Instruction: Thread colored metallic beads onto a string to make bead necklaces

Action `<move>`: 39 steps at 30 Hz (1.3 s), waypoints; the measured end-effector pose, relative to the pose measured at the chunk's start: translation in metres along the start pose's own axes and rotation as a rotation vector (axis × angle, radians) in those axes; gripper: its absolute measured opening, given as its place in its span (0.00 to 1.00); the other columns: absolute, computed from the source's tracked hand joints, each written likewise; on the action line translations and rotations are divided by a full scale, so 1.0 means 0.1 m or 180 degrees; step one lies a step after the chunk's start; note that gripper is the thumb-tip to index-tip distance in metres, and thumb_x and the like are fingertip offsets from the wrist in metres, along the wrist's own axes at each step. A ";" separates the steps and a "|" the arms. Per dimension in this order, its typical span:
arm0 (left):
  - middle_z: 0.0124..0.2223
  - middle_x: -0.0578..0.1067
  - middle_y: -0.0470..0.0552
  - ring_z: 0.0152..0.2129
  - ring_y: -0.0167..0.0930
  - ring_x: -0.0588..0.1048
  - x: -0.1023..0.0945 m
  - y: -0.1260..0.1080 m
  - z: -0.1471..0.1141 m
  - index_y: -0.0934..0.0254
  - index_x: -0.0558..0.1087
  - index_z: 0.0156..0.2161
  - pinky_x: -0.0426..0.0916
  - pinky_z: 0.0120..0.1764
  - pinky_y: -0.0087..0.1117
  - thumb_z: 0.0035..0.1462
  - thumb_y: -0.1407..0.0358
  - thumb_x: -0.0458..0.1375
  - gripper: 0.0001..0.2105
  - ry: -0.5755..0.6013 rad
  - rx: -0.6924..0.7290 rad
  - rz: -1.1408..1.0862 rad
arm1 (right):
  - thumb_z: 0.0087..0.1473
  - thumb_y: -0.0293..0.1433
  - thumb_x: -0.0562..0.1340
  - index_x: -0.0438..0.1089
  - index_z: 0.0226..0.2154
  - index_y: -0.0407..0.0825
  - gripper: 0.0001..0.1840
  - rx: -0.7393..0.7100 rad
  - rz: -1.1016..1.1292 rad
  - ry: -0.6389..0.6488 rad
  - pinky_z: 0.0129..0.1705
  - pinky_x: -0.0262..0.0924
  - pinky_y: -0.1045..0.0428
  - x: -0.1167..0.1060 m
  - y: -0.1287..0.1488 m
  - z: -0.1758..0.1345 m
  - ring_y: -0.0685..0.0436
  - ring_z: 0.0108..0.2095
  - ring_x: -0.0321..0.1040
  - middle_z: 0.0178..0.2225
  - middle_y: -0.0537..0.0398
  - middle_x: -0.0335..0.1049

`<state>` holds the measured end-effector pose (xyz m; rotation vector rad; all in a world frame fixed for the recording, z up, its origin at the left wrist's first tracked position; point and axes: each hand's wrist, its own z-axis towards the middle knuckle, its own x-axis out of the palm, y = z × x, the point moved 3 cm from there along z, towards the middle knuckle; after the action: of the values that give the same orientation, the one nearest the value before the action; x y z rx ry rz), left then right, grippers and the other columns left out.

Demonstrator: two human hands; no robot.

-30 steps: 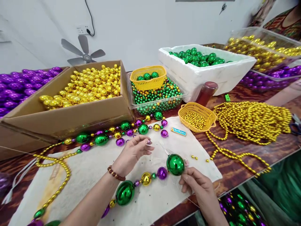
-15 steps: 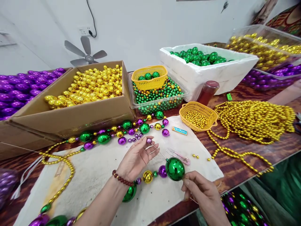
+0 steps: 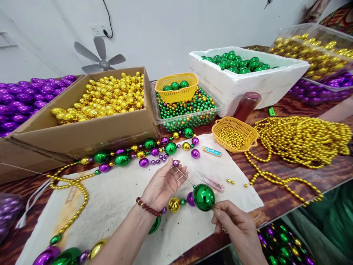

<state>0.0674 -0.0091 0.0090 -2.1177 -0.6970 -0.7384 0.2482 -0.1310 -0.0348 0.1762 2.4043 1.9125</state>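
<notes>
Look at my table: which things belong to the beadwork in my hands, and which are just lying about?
In the work:
small purple bead, in the left hand
large green bead, at the right hand's fingertips
strung beads beside it

Seemingly just about:
gray fan
dark red bottle
blue-and-orange packet

Glossy, smooth green ball [image 3: 204,197]; matt cloth [image 3: 110,206]; wood-grain tabletop [image 3: 336,173].

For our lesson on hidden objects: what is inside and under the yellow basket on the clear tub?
Inside the yellow basket, three green balls show; its bottom is hidden. Small green and gold beads show in front; whatever lies beneath it is covered.
</notes>
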 end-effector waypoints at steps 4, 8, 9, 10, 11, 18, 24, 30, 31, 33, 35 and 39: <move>0.34 0.76 0.51 0.33 0.30 0.77 0.00 0.00 0.00 0.69 0.73 0.36 0.74 0.43 0.34 0.59 0.67 0.60 0.05 0.0001 0.0070 -0.0041 | 0.57 0.43 0.61 0.71 0.27 0.48 0.16 0.0027 -0.0052 -0.0018 0.25 0.57 0.56 0.02 0.00 0.00 0.49 0.21 0.65 0.23 0.56 0.70; 0.34 0.76 0.49 0.34 0.29 0.77 0.02 0.01 -0.01 0.66 0.74 0.44 0.74 0.45 0.35 0.59 0.68 0.60 0.08 0.0155 0.0162 0.0030 | 0.57 0.43 0.62 0.71 0.27 0.48 0.17 0.0046 -0.0055 -0.0092 0.25 0.57 0.55 0.03 0.00 0.01 0.48 0.21 0.65 0.23 0.56 0.70; 0.34 0.76 0.49 0.34 0.30 0.77 0.02 0.01 -0.01 0.66 0.74 0.44 0.73 0.45 0.36 0.59 0.68 0.60 0.08 0.0156 0.0158 0.0038 | 0.57 0.43 0.62 0.72 0.27 0.48 0.16 0.0047 -0.0030 -0.0114 0.25 0.57 0.55 0.03 -0.01 0.01 0.48 0.21 0.64 0.23 0.56 0.70; 0.34 0.76 0.50 0.35 0.30 0.78 0.01 0.02 0.00 0.66 0.74 0.44 0.73 0.45 0.35 0.59 0.67 0.60 0.08 0.0140 0.0153 0.0036 | 0.56 0.43 0.62 0.72 0.27 0.48 0.16 0.0047 0.0004 -0.0137 0.24 0.57 0.55 0.03 -0.01 0.01 0.49 0.21 0.64 0.23 0.56 0.70; 0.34 0.77 0.50 0.34 0.30 0.78 0.01 0.03 0.00 0.66 0.74 0.43 0.73 0.45 0.35 0.59 0.67 0.60 0.08 0.0114 0.0147 0.0025 | 0.56 0.43 0.62 0.72 0.27 0.48 0.16 0.0048 0.0043 -0.0159 0.24 0.57 0.55 0.03 -0.01 0.01 0.49 0.20 0.64 0.23 0.56 0.70; 0.38 0.78 0.51 0.38 0.32 0.78 0.00 0.07 0.01 0.66 0.74 0.39 0.71 0.48 0.36 0.57 0.67 0.62 0.06 0.0071 0.0345 0.0094 | 0.57 0.41 0.62 0.71 0.27 0.47 0.15 0.0106 0.0303 -0.0196 0.25 0.57 0.57 0.06 -0.09 0.02 0.51 0.21 0.63 0.22 0.56 0.70; 0.37 0.77 0.51 0.37 0.32 0.77 0.10 0.20 -0.04 0.65 0.75 0.42 0.69 0.47 0.35 0.55 0.65 0.63 0.10 0.0155 0.0808 0.0620 | 0.55 0.41 0.64 0.71 0.28 0.46 0.14 0.0162 0.0573 -0.0149 0.23 0.56 0.57 0.12 -0.06 0.15 0.52 0.19 0.63 0.23 0.56 0.70; 0.38 0.75 0.49 0.35 0.28 0.74 0.33 0.45 -0.04 0.63 0.73 0.41 0.68 0.36 0.27 0.58 0.61 0.60 0.08 0.0413 0.0847 0.0726 | 0.57 0.39 0.63 0.71 0.28 0.47 0.13 -0.0081 0.0691 -0.0154 0.23 0.57 0.57 0.16 0.04 0.29 0.53 0.18 0.64 0.23 0.58 0.71; 0.38 0.75 0.48 0.34 0.27 0.74 0.37 0.50 -0.02 0.62 0.73 0.41 0.68 0.35 0.26 0.59 0.60 0.59 0.09 0.0423 0.0877 0.0697 | 0.57 0.39 0.62 0.70 0.28 0.47 0.13 -0.0137 0.0670 -0.0201 0.23 0.57 0.57 0.18 0.06 0.29 0.53 0.18 0.63 0.23 0.58 0.71; 0.37 0.75 0.46 0.32 0.27 0.74 0.47 0.57 0.05 0.61 0.72 0.41 0.67 0.31 0.25 0.59 0.58 0.58 0.09 0.0328 0.1046 0.0716 | 0.58 0.38 0.62 0.70 0.29 0.47 0.12 -0.0229 0.0604 -0.0301 0.24 0.59 0.57 0.20 0.08 0.30 0.53 0.19 0.63 0.23 0.59 0.70; 0.34 0.74 0.45 0.29 0.26 0.74 0.57 0.59 0.14 0.61 0.72 0.38 0.65 0.29 0.24 0.57 0.58 0.59 0.09 0.0211 0.1326 0.0905 | 0.58 0.39 0.61 0.70 0.30 0.47 0.13 -0.0301 0.0522 -0.0320 0.23 0.59 0.57 0.19 0.12 0.31 0.53 0.18 0.62 0.23 0.59 0.70; 0.27 0.73 0.44 0.25 0.26 0.72 0.84 0.46 0.29 0.63 0.74 0.36 0.65 0.30 0.25 0.57 0.62 0.59 0.06 0.0377 0.2015 0.1575 | 0.58 0.38 0.61 0.73 0.35 0.47 0.11 -0.0474 0.0190 -0.0001 0.24 0.61 0.56 -0.03 0.34 0.41 0.51 0.20 0.66 0.25 0.59 0.71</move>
<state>0.1643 0.0081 0.0298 -1.5490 -0.2641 -0.3058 0.2576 -0.0844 -0.0105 0.2424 2.2690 2.1070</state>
